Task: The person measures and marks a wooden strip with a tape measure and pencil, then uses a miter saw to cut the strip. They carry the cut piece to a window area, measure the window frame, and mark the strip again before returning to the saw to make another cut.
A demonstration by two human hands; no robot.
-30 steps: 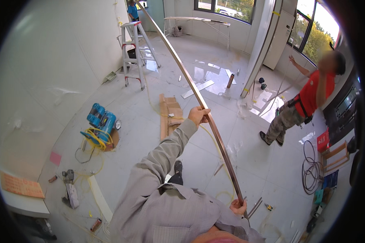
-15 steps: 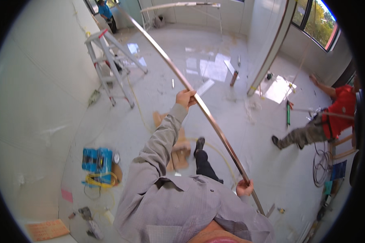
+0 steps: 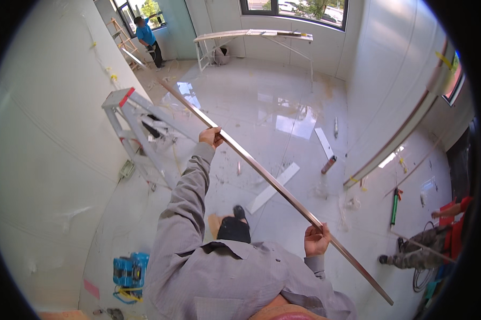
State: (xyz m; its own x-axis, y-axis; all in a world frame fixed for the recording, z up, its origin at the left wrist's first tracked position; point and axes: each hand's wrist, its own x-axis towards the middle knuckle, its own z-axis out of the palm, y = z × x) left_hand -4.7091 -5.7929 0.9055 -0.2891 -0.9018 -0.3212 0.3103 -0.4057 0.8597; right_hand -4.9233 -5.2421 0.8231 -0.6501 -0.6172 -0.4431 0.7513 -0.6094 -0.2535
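View from above a person standing high over a glossy tiled floor (image 3: 283,101), read left to right with the long metal strip (image 3: 261,173) as landmark.

Far left of the strip, low on the floor, lies a blue power tool (image 3: 129,271). Nearer, under the strip's upper span, stands an aluminium stepladder (image 3: 139,130); half a second ago it sat higher and further left in view, so the viewpoint has swung and the strip now crosses just above it. Beyond the strip's far tip a co-worker in blue (image 3: 147,40) stands by a doorway.

The left hand (image 3: 211,137), arm stretched out, is curled around the strip from below, fingers closed on it. The strip runs diagonally from upper left to lower right, held in the air well clear of the floor. Over the last second its far end has swept from the middle of the room toward the left wall (image 3: 43,138), a judgement that the strip is being turned and carried.

The right hand (image 3: 316,241), close to the chest, grips the strip near its lower end, fingers wrapped over it.

Right of the strip, on the floor, lie a white board offcut (image 3: 272,188), a caulking gun (image 3: 394,205), and, at the edge, a crouching co-worker in red (image 3: 443,237).
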